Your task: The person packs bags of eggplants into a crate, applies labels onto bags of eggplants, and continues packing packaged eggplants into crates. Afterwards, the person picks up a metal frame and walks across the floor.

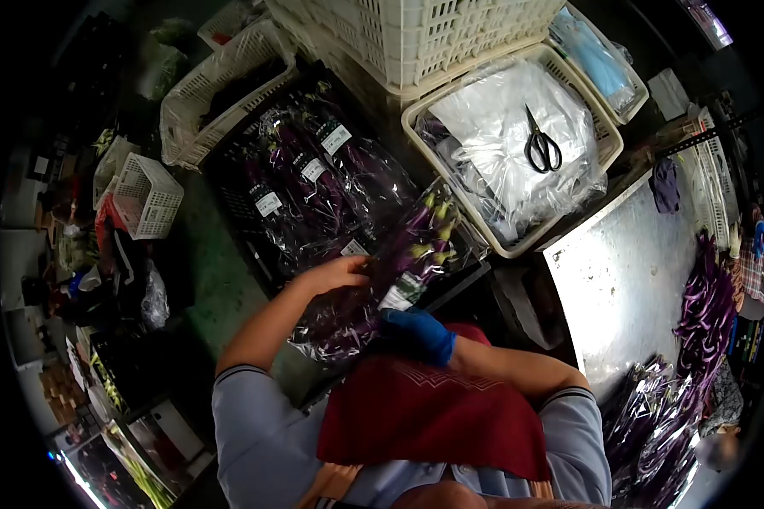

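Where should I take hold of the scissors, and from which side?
Probably by the black handle loops, coming from the near side: the scissors lie on top of the pale plastic, loops nearer, blades pointing away.

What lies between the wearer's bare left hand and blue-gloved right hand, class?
In the head view, a clear bag of purple vegetables lies between the left hand and the right hand.

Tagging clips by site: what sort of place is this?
Likely a produce packing area: bagged, labelled eggplants, loose eggplants on a metal table, and scissors on plastic bags.
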Demonstrator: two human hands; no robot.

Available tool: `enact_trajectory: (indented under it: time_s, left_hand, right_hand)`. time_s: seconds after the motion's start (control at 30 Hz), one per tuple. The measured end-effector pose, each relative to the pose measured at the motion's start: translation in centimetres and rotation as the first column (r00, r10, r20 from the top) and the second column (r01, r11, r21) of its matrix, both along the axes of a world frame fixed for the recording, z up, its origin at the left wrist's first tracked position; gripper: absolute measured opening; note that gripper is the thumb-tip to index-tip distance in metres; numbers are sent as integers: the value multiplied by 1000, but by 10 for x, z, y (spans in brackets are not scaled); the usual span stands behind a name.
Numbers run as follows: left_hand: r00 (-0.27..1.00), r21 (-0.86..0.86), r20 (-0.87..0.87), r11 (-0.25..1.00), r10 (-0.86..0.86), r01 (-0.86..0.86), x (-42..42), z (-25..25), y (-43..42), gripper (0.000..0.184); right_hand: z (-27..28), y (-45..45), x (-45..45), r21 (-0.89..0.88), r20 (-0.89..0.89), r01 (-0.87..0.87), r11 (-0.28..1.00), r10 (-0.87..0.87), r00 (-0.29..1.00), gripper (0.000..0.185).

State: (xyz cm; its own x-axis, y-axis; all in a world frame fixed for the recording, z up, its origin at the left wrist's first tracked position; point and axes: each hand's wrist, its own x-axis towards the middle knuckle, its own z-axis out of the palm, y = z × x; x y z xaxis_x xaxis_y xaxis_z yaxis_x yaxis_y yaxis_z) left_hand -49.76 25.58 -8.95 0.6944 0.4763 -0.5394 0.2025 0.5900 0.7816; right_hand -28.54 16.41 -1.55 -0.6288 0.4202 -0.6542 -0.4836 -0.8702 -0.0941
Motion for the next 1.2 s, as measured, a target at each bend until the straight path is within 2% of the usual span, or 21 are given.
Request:
enact_trajectory:
  time_s: [0.03, 0.17, 0.27, 0.3, 0.33, 0.37, 0.4, 0.43, 0.47, 0.53, 0.63, 0.73, 0.77, 0.8, 0.87, 0.93, 1.0, 1.07, 1.1, 1.13, 1.2]
  left_hand:
    - [999, 59, -38, 998, 30, -28, -2, -28, -9, 50]
    - [987, 91, -160, 996, -4, 18, 6, -30, -7, 42]
    - [949, -127, -185, 964, -256, 235, 3, -7, -1, 44]
    - [950, -99, -192, 968, -246, 230, 2, -19, -9, 45]
    - [963, -107, -180, 978, -198, 181, 2, -17, -11, 44]
    - [974, -115, -170, 985, -149, 131, 2, -13, -12, 43]
    - [982, -123, -160, 989, -97, 78, 2, -11, -14, 41]
    - [976, -37, -182, 993, -117, 112, -4, -33, -19, 38]
    - [957, 54, -249, 984, -149, 167, -3, -29, -21, 37]
    - [901, 227, -395, 931, -179, 285, -2, -19, -17, 35]
    - [945, 39, -316, 994, -82, 99, -20, -36, -30, 30]
    - [964, -25, -266, 1000, 4, -11, -28, -27, -38, 28]
    - [967, -26, -251, 999, 37, -45, -29, -25, -40, 28]
    - [970, -16, -233, 997, 71, -76, -29, -28, -43, 27]
    - [972, 4, -195, 991, 134, -135, -26, -37, -44, 27]
    - [958, 110, -280, 993, 65, -36, -15, -39, -43, 26]
    - [932, 263, -362, 960, 4, 98, -4, -32, -37, 26]
    - [943, 408, -331, 907, 40, 105, -4, -51, -39, 29]
    - [942, 468, -327, 879, 76, 92, -8, -55, -42, 31]
    - [941, 524, -320, 848, 113, 77, -8, -43, -44, 33]
    - [912, 375, -396, 925, 101, 60, -26, 2, -44, 40]
  right_hand:
    - [-22, -4, -1, -9, 9, -28, 1000, 28, 1000, 27]
    - [-36, -3, 7, 51, -81, -194, 980, 197, 977, 25]
    - [-2, 11, 29, 10, 87, -441, 897, 439, 894, 24]
    - [23, 26, 40, 98, 125, -472, 876, 460, 879, 23]
    - [39, 43, 45, 283, 321, -569, 772, 482, 815, 27]
    - [9, 42, 50, 690, 522, -497, 527, 114, 846, 28]
    - [-24, 53, 55, 726, 687, -650, 222, -210, 696, 31]
    - [30, 80, 53, 413, 860, -911, 13, -334, 385, 36]
    - [15, 95, 54, 466, 657, -867, -178, -588, 473, 35]
    - [-31, 106, 53, 238, 577, -943, -233, -747, 330, 31]
    - [-47, 105, 42, 229, 599, -953, -198, -743, 298, 29]
    - [-56, 108, 47, 302, 901, -952, -45, -312, 301, 27]
    - [-54, 117, 59, 431, 688, -859, -276, -516, 511, 21]
    - [-36, 125, 62, 382, 794, -921, -74, -484, 368, 18]
    - [-52, 128, 68, 602, 718, -798, 36, -462, 521, 19]
    - [-65, 119, 57, 381, 823, -920, 89, -487, 293, 20]
    - [-79, 118, 49, 149, 893, -988, 37, -433, 119, 21]
    - [-93, 127, 46, -58, 944, -988, -146, -329, -7, 24]
    - [-88, 123, 48, 54, 870, -968, -245, -464, 166, 27]
    - [-90, 123, 52, 88, 829, -947, -309, -504, 242, 27]
    - [-97, 127, 64, 144, 728, -884, -445, -558, 399, 28]
